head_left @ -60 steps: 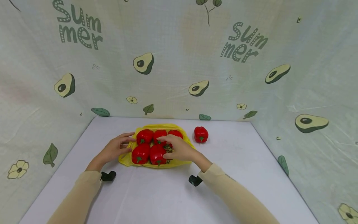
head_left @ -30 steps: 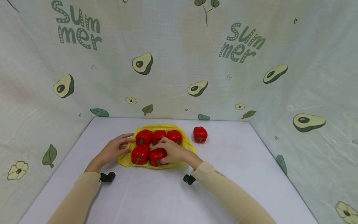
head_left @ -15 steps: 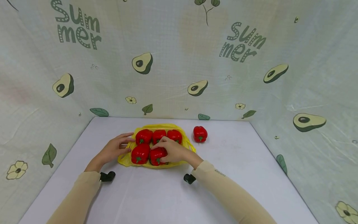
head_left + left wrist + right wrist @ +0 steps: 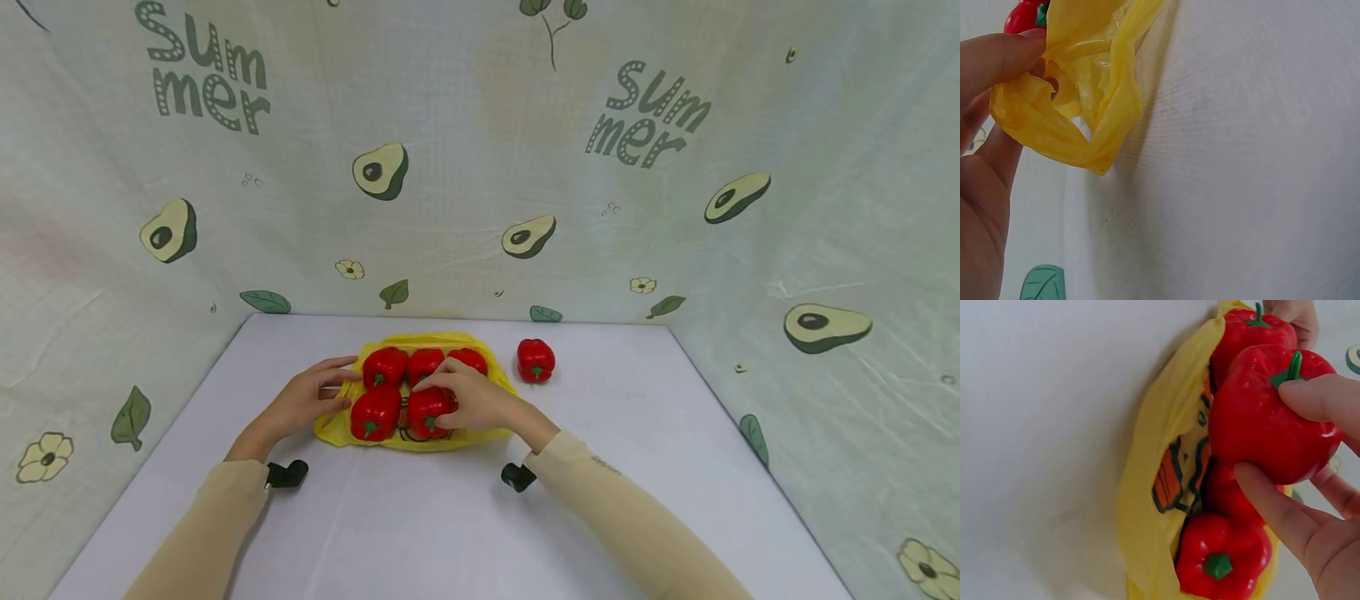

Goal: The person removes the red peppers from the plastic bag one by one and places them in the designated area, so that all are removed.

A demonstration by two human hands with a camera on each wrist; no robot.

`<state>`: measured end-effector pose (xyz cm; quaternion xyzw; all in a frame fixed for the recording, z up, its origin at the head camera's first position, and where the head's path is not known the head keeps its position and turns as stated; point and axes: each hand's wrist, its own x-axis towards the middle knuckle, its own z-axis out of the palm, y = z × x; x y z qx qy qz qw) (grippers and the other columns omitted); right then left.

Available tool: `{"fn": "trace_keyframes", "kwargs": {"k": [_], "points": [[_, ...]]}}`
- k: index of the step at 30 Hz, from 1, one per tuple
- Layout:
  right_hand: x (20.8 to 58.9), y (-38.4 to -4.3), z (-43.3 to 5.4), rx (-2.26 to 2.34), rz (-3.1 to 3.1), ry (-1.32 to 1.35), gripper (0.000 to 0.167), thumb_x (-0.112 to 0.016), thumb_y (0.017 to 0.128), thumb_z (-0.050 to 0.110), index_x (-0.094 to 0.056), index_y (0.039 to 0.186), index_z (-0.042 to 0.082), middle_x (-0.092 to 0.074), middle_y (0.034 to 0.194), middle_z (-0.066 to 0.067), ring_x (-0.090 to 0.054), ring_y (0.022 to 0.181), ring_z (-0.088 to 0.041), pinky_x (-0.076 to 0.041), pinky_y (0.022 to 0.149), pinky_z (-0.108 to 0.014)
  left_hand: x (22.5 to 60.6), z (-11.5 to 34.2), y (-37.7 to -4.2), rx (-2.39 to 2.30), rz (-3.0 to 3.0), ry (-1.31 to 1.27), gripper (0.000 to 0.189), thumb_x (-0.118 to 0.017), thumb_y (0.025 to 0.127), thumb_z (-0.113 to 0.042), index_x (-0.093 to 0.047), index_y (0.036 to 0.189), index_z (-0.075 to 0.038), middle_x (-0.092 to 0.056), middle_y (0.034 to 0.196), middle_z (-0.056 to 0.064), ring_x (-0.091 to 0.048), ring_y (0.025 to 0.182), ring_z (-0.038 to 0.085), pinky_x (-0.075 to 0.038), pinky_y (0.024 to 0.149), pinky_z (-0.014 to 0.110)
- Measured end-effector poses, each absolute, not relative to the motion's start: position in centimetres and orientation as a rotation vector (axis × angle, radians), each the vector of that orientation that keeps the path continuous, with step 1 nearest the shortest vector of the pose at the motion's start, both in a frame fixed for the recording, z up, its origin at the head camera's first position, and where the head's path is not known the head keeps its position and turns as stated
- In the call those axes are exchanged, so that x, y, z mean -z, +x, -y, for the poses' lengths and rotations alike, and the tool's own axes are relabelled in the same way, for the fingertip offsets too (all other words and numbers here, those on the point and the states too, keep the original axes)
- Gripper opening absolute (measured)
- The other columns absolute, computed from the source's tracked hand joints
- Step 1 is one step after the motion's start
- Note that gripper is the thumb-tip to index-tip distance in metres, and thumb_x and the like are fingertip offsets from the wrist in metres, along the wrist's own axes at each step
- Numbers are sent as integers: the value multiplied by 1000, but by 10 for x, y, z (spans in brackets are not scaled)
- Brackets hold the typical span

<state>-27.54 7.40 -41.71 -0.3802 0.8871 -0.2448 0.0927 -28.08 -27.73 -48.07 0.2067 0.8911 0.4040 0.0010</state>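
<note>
In the head view, the person's right hand was clamped on a blocky, glossy red bell pepper with a green stem, thumb and fingers spread around its body, at the near right of a thin yellow plastic bag on the white table. The held pepper's stem faced the person, so its stem-to-base axis ran roughly away from them. Four similar red peppers sat in the bag, and a loose red pepper stood on the table beyond its right side, stem also toward the person. The pale printed cloth behind read "Summer" twice; small lettering on the beige right sleeve could not be read. In the left wrist view, the left hand pinched the bag's edge, its film between thumb and fingers. In the right wrist view, one digit lay beside the held pepper's stem and another pressed its underside, with the width of that pepper between them; its stem pointed upward there, above orange-and-dark-green printing on the bag.
</note>
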Motion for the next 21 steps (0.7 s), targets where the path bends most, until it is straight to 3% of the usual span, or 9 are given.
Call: {"fn": "trace_keyframes", "kwargs": {"k": [7, 15, 21], "points": [[406, -279, -94, 782, -2667, -1100, 53, -80, 95, 16, -67, 144, 27, -54, 136, 0, -51, 125, -14, -57, 100, -27, 483, 278, -281, -1281, -2796, 637, 40, -77, 96, -4, -70, 135, -10, -43, 165, 15, -58, 136, 45, -54, 107, 53], [392, -287, -129, 905, -2696, -1033, 55, -81, 94, 9, -66, 145, 22, -53, 136, -6, -59, 118, -20, -62, 89, -24, 482, 276, -282, -1268, -2801, 645, 39, -77, 97, -7, -70, 136, -10, -43, 165, 16, -57, 136, 46, -54, 107, 53], [384, -295, -158, 981, -2765, -1019, 53, -80, 93, 6, -67, 144, 17, -53, 136, -9, -60, 120, -26, -63, 93, -31, 484, 277, -283, -1268, -2808, 651, 40, -78, 96, -6, -71, 135, -10, -45, 164, 15, -58, 135, 46, -56, 105, 51]]}}
